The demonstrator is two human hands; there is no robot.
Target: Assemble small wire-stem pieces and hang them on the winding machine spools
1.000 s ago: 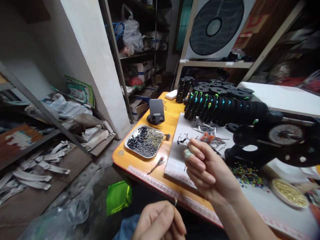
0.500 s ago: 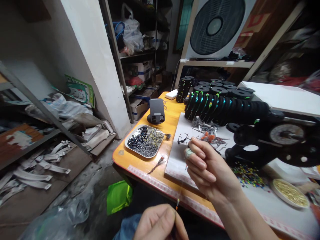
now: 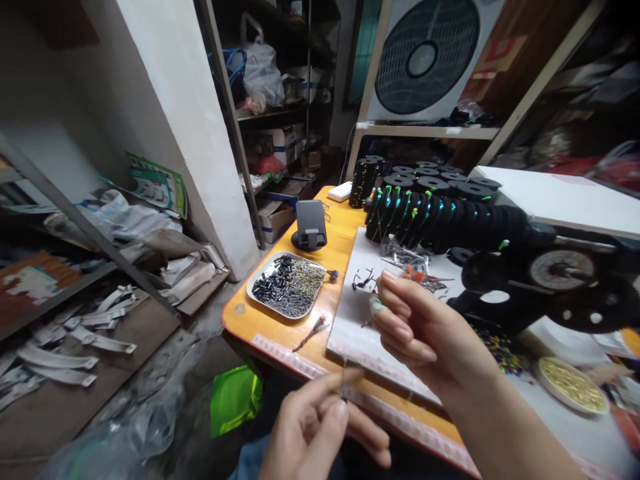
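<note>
Line (image 3: 345,381) shows at the left hand (image 3: 316,427), near the tabletop (image 3: 341,227) edge; whether that blurred grip is closed, I cannot tell. Right hand (image 3: 420,327): grip pinched, contents unclear. Dial (image 3: 544,268) markings are unreadable.

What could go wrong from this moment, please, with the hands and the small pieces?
The thin strand at the left hand, blurred here, might slip. The tray of small loose pieces sits near the edge of the table; a bump could spill it. The coloured beads look close to the right forearm, which might scatter them.
</note>
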